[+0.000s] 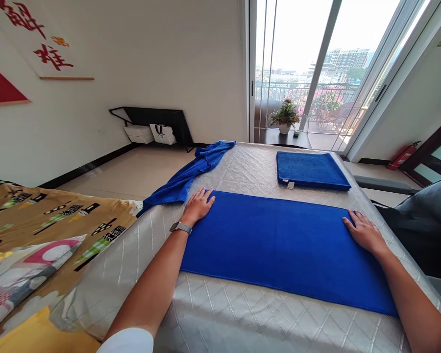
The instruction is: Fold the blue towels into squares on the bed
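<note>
A smooth blue towel [279, 245] lies flat in a long rectangle across the pale quilted mattress [242, 304]. On its far left corner rests my left hand [198, 205], fingers stretched out, a watch on the wrist. My right hand [363, 230] lies spread on the far right corner. Beyond, to the right, sits a folded blue towel [310, 169] with a white tag at its near edge. A crumpled blue cloth [194, 171] trails over the mattress's left edge, just past my left hand.
To the left are a patterned brown bedspread [55, 211] and a colourful pillow [25, 274]. A potted plant [284, 117] stands on a small dark table by the sliding glass door. A black bag [419, 225] is at the right, with a fire extinguisher [404, 156] farther off.
</note>
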The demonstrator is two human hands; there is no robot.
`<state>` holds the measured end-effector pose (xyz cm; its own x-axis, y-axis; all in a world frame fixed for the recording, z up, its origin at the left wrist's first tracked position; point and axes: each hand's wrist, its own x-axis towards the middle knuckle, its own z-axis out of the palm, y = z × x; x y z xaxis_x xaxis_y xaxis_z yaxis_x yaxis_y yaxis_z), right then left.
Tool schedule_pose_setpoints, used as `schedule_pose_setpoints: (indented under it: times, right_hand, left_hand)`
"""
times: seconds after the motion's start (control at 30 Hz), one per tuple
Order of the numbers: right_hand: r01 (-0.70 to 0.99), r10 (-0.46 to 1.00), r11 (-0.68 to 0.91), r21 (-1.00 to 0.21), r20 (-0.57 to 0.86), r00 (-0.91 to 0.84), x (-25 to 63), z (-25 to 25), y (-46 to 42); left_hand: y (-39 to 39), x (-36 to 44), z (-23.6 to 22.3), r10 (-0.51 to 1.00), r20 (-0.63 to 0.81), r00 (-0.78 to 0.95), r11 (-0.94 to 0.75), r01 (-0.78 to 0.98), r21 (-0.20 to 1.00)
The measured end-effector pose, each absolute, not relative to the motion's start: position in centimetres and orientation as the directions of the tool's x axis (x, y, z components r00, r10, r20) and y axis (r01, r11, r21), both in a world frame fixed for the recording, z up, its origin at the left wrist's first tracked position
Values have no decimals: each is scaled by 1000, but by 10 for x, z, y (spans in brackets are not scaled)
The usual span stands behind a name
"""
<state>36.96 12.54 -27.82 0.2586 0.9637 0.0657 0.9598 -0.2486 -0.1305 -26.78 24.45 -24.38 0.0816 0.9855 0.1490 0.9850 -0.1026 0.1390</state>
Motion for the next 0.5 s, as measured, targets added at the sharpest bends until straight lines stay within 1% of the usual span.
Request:
schedule_pose_setpoints:
  times: [0.27, 0.4, 0.5]
  right_hand:
    - [962, 963, -249, -111, 80, 259, 371, -280, 126]
    - [960, 963, -253, -118, 67, 262, 370, -279, 126]
    - [960, 961, -257, -116, 74, 266, 370, -279, 126]
  left_hand:
    - [244, -268, -244, 983, 171, 68, -95, 983, 158]
    - [244, -267, -244, 981, 183, 71, -98, 985, 139]
    - [242, -265, -242, 970, 229, 84, -110, 988, 106]
